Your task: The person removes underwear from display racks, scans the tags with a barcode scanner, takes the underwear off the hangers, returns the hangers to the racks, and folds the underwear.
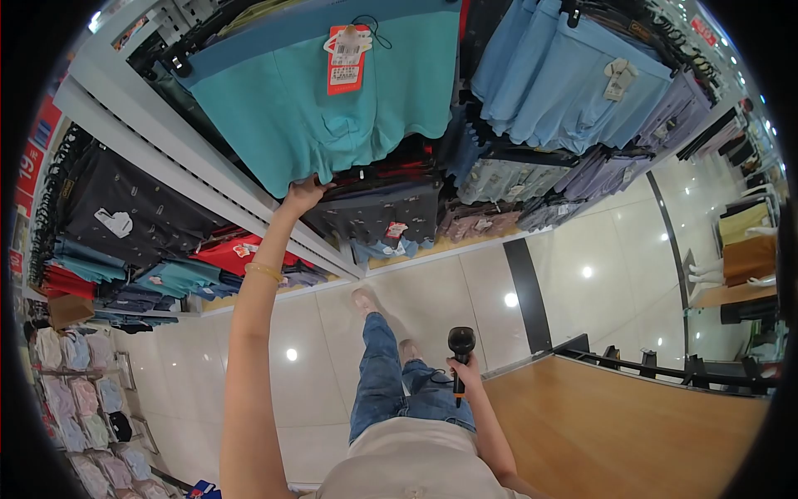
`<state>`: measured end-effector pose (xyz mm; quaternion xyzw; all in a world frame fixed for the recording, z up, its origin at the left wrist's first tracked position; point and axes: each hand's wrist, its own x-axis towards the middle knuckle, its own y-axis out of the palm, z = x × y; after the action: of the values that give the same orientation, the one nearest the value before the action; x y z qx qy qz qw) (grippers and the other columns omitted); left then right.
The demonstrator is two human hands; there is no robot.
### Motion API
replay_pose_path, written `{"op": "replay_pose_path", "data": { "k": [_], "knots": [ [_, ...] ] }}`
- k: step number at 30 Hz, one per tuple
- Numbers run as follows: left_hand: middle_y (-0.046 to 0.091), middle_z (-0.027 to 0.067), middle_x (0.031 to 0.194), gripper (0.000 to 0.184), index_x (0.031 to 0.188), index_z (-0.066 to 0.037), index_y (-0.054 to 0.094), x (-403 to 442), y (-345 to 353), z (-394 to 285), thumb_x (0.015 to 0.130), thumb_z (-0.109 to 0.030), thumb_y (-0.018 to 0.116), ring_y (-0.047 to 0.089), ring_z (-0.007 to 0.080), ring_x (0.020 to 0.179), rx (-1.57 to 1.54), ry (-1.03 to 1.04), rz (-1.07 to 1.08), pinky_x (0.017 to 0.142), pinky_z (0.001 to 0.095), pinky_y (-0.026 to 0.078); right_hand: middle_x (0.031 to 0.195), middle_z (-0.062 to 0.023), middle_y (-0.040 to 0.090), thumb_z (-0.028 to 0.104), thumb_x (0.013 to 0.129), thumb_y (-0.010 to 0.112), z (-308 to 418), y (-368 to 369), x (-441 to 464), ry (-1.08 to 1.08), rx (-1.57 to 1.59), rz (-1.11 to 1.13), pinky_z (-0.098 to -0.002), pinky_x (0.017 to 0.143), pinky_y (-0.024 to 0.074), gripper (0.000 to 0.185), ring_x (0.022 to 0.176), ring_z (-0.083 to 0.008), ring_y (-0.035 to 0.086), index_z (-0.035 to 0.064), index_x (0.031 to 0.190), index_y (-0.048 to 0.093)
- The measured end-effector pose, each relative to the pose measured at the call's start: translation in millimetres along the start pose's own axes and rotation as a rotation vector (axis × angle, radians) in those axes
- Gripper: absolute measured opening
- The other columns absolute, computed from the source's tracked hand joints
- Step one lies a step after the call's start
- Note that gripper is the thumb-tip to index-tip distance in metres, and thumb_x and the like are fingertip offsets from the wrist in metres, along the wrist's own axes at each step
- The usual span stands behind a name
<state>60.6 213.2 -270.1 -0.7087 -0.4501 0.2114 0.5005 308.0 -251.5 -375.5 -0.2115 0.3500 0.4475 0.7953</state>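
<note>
Shorts (320, 116) in teal hang front-facing above a dark printed garment (374, 218); we judge them light, soft and slack, hardly fragile, best taken by the waistband (266, 46). The left hand (306, 196) meets their lower hem (357, 154) (fingers partly hidden, so we cannot tell how tightly). We find the right hand (469, 372) wrapped around the black scanner (460, 341), likely stiff, best held by its handle (459, 389). The red-and-white tag (346, 66), presumably thin card, could bend.
</note>
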Motion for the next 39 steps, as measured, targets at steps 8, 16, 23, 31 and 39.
{"op": "replay_pose_path", "data": {
  "k": [8, 16, 23, 31, 39],
  "knots": [
    [0.057, 0.0169, 0.107, 0.04, 0.103, -0.005, 0.056, -8, -4, -17, 0.081, -0.038, 0.056, 0.049, 0.0358, 0.103, 0.19, 0.062, -0.295, 0.089, 0.0416, 0.037, 0.071, -0.0025, 0.054, 0.007, 0.07, 0.067, -5, 0, 5, -0.004, -0.001, 0.002, -0.0249, 0.053, 0.0441, 0.035, 0.06, -0.0101, 0.052, 0.0052, 0.097, 0.046],
    [0.058, 0.0195, 0.102, 0.033, 0.099, -0.004, 0.058, -4, 3, 4, 0.078, -0.029, 0.055, 0.052, 0.0378, 0.097, 0.211, 0.035, -0.162, 0.086, 0.0431, 0.04, 0.072, -0.0027, 0.054, 0.006, 0.069, 0.067, -8, -1, 4, -0.015, 0.014, 0.001, -0.0247, 0.052, 0.044, 0.036, 0.06, -0.0101, 0.052, 0.0057, 0.099, 0.046],
    [0.061, 0.0127, 0.099, 0.03, 0.096, -0.011, 0.061, -4, -12, -17, 0.076, -0.033, 0.062, 0.056, 0.0336, 0.088, 0.168, -0.107, -0.077, 0.08, 0.0418, 0.042, 0.073, -0.0036, 0.054, 0.006, 0.069, 0.066, -3, -1, 2, 0.003, 0.016, -0.014, -0.0254, 0.053, 0.0442, 0.037, 0.06, -0.0112, 0.052, 0.0056, 0.1, 0.046],
    [0.062, 0.0113, 0.093, 0.022, 0.093, -0.011, 0.062, -11, -12, -28, 0.079, -0.028, 0.06, 0.057, 0.0334, 0.081, 0.558, 0.314, -0.405, 0.074, 0.0407, 0.044, 0.068, -0.0038, 0.056, 0.005, 0.068, 0.067, 38, 10, 29, -0.206, 0.073, -0.028, -0.0258, 0.05, 0.043, 0.027, 0.054, -0.0111, 0.051, 0.0043, 0.09, 0.052],
    [0.061, 0.0109, 0.092, 0.016, 0.094, -0.01, 0.059, -9, 22, 15, 0.078, -0.012, 0.06, 0.055, 0.0342, 0.086, 0.137, 0.13, -0.191, 0.075, 0.0402, 0.043, 0.065, -0.0035, 0.059, 0.01, 0.064, 0.066, 299, 66, 111, -0.791, -0.112, 0.035, -0.0263, 0.051, 0.0432, 0.017, 0.056, -0.0111, 0.056, 0.004, 0.077, 0.058]
  ]
}}
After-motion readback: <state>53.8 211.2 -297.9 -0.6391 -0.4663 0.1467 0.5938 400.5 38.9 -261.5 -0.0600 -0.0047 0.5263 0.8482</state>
